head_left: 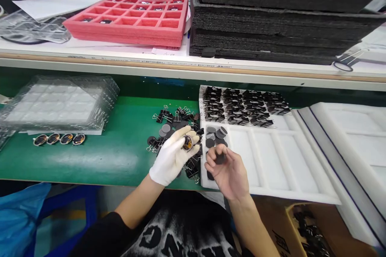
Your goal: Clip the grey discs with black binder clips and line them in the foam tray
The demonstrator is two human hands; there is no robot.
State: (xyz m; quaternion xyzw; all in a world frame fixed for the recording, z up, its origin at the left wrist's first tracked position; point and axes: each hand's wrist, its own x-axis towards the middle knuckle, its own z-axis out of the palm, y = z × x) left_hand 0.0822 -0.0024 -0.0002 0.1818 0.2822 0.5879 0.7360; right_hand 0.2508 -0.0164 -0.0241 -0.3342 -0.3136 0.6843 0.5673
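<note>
My left hand [171, 158], in a white glove, holds a small round part [188, 142] with a shiny rim and a dark and amber face. Its fingers are curled around the part's edge. My bare right hand [230, 174] is just to the right, fingers bent towards the thumb around a dark round pad [220, 158]. Beneath and around my left hand lie loose black binder clips [177, 116] and grey discs [165, 129]. More dark and grey discs [211, 136] lie in the white foam tray [259, 156] beside my right hand.
Rows of binder clips [241, 106] fill the tray's far end. On the green bench, several round parts [66, 139] lie before stacked clear trays [60, 100]. The shelf above holds a pink foam tray [129, 32] and black foam sheets [271, 28]. A person sits opposite.
</note>
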